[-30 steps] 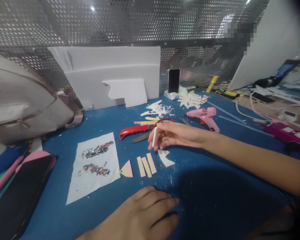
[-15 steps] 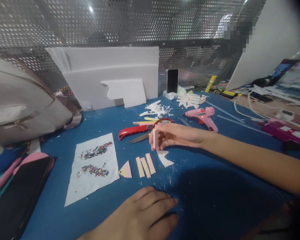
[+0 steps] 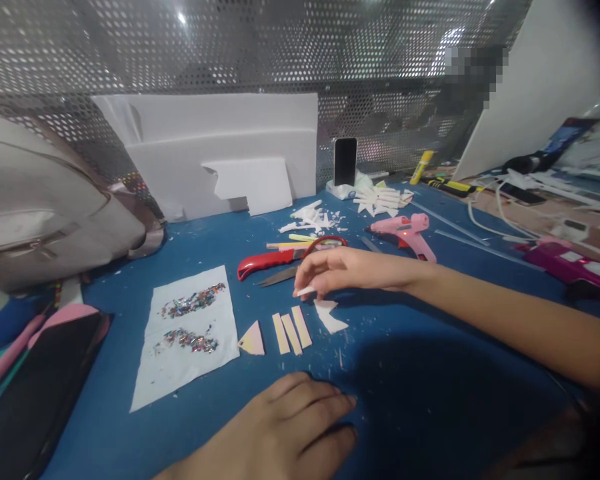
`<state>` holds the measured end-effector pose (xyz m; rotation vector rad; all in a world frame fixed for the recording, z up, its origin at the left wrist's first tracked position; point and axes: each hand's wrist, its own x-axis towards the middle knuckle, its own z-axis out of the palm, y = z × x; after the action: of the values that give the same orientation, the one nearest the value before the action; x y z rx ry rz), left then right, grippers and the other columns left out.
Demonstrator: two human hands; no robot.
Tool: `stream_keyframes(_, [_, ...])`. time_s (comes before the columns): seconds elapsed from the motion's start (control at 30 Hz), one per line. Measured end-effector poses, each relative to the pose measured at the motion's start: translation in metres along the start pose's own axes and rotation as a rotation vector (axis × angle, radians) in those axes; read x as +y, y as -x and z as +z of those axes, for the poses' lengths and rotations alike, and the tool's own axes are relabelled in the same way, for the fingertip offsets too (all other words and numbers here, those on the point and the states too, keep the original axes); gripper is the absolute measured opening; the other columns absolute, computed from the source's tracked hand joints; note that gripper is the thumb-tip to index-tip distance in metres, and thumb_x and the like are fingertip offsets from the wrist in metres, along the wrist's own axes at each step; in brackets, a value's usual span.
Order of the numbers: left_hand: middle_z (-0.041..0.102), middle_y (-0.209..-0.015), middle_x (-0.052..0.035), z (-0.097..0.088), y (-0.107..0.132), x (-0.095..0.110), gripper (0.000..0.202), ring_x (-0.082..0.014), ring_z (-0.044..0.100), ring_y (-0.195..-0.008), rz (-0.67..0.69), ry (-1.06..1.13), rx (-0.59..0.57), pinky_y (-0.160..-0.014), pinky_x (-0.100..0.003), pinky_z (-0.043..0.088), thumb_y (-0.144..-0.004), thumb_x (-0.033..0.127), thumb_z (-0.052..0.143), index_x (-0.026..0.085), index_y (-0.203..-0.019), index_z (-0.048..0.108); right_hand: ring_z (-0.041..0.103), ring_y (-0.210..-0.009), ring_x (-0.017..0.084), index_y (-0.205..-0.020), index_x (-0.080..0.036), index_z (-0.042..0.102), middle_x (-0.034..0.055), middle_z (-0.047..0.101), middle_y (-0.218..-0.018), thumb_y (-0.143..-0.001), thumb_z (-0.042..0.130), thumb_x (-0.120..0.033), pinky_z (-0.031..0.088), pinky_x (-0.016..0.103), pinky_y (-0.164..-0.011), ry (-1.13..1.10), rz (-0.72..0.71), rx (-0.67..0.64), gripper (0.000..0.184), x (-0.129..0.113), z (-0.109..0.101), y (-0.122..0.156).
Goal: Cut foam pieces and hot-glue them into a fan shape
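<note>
My right hand [image 3: 325,270] pinches a small white foam piece [image 3: 307,291] between thumb and fingers, just above the blue tabletop and now seen nearly edge-on. In front of it are three pink-and-yellow strips [image 3: 291,333] side by side, and left of these a pink-and-yellow triangle [image 3: 253,339]. An irregular white scrap [image 3: 331,316] lies just below the right hand. My left hand [image 3: 290,427] lies palm down on the table nearest me, its fingers extended and holding nothing. A pair of scissors [image 3: 280,276] is partly hidden behind my right hand.
Left of the strips lies a white sheet [image 3: 145,373] bearing glitter. A red-handled cutter [image 3: 265,263], white scraps [image 3: 313,217] and a pink glue gun [image 3: 407,233] sit farther back. A phone [image 3: 345,162] stands at the back; a bag [image 3: 55,200] occupies the left side.
My right hand has turned the foam piece from upright to nearly flat and brought it slightly to the left. The left hand has stayed in place.
</note>
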<state>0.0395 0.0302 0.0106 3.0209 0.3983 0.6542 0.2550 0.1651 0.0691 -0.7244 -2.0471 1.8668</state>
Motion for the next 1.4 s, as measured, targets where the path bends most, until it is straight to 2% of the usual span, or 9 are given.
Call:
stream_keyframes(0.07, [0.061,-0.127,-0.0064,0.001,0.000,0.000,0.033,-0.0185,0.056,-0.114,0.003,-0.004,0.091,-0.098,-0.034,0.047,-0.101,0.027,0.036,0.015,-0.115,0.062,0.058,-0.110,0.019,-0.114,-0.016,0.057,0.0096,0.060,-0.119,-0.084,0.068,-0.036,0.049,0.031,-0.091,0.171,-0.037,0.005,0.037,-0.004,0.002,0.003])
stream_keyframes(0.23, [0.062,-0.127,-0.0062,-0.008,-0.003,-0.001,0.030,-0.0185,0.057,-0.115,-0.010,0.005,-0.048,-0.099,-0.034,0.047,-0.100,0.024,0.039,0.014,-0.117,0.061,0.055,-0.108,0.021,-0.115,-0.020,0.056,0.0072,0.060,-0.118,-0.081,0.069,-0.033,0.043,0.034,-0.092,0.688,-0.103,0.112,0.039,-0.009,0.015,0.012])
stream_keyframes(0.33, [0.061,-0.129,-0.0063,-0.012,-0.004,0.000,0.030,-0.0192,0.057,-0.115,-0.014,0.003,-0.082,-0.099,-0.035,0.047,-0.100,0.025,0.039,0.014,-0.119,0.060,0.051,-0.111,0.026,-0.112,-0.020,0.056,0.0076,0.059,-0.118,-0.077,0.071,-0.034,0.038,0.037,-0.092,0.880,-0.091,0.115,0.040,-0.005,0.021,0.014])
stream_keyframes(0.53, [0.061,-0.127,-0.0067,-0.013,-0.004,0.000,0.030,-0.0184,0.057,-0.114,-0.010,0.012,-0.069,-0.098,-0.034,0.048,-0.100,0.024,0.039,0.014,-0.118,0.061,0.049,-0.110,0.027,-0.114,-0.021,0.052,0.0074,0.057,-0.119,-0.078,0.069,-0.036,0.036,0.035,-0.089,0.866,-0.051,0.042,0.043,0.000,0.026,0.013])
stream_keyframes(0.77, [0.060,-0.130,-0.0061,-0.015,-0.003,0.000,0.031,-0.0201,0.055,-0.118,-0.017,0.012,-0.127,-0.101,-0.035,0.046,-0.099,0.027,0.042,0.015,-0.121,0.059,0.047,-0.111,0.027,-0.114,-0.020,0.052,0.0070,0.057,-0.118,-0.078,0.070,-0.035,0.033,0.036,-0.092,0.893,-0.056,0.033,0.043,0.000,0.027,0.013])
stream_keyframes(1.0, [0.060,-0.129,-0.0062,-0.009,-0.001,0.000,0.030,-0.0194,0.056,-0.117,-0.013,0.014,-0.097,-0.100,-0.035,0.047,-0.099,0.027,0.041,0.015,-0.121,0.059,0.048,-0.108,0.025,-0.115,-0.019,0.056,0.0071,0.056,-0.117,-0.080,0.070,-0.047,0.032,0.039,-0.097,0.998,-0.129,0.110,0.047,0.011,0.034,0.006])
stream_keyframes(1.23, [0.059,-0.131,-0.0043,-0.012,-0.003,0.000,0.032,-0.0192,0.056,-0.117,-0.012,-0.011,-0.098,-0.100,-0.035,0.047,-0.101,0.028,0.037,0.016,-0.120,0.060,0.049,-0.104,0.023,-0.105,-0.019,0.059,0.0063,0.057,-0.111,-0.082,0.069,-0.037,0.036,0.038,-0.095,1.000,-0.148,0.166,0.031,0.013,0.039,0.004])
stream_keyframes(1.33, [0.060,-0.130,-0.0051,-0.012,-0.003,0.000,0.032,-0.0194,0.056,-0.117,-0.006,0.002,-0.110,-0.100,-0.035,0.047,-0.100,0.029,0.038,0.015,-0.120,0.060,0.049,-0.106,0.024,-0.110,-0.018,0.058,0.0072,0.057,-0.114,-0.078,0.072,-0.045,0.036,0.039,-0.096,1.028,-0.143,0.137,0.044,0.010,0.039,0.005])
stream_keyframes(1.4, [0.061,-0.128,-0.0052,-0.011,-0.003,0.000,0.031,-0.0189,0.056,-0.115,-0.007,0.013,-0.077,-0.099,-0.034,0.047,-0.100,0.026,0.039,0.015,-0.119,0.061,0.049,-0.106,0.026,-0.111,-0.017,0.058,0.0083,0.057,-0.115,-0.075,0.074,-0.046,0.037,0.040,-0.095,1.074,-0.131,0.118,0.049,0.010,0.040,0.005])
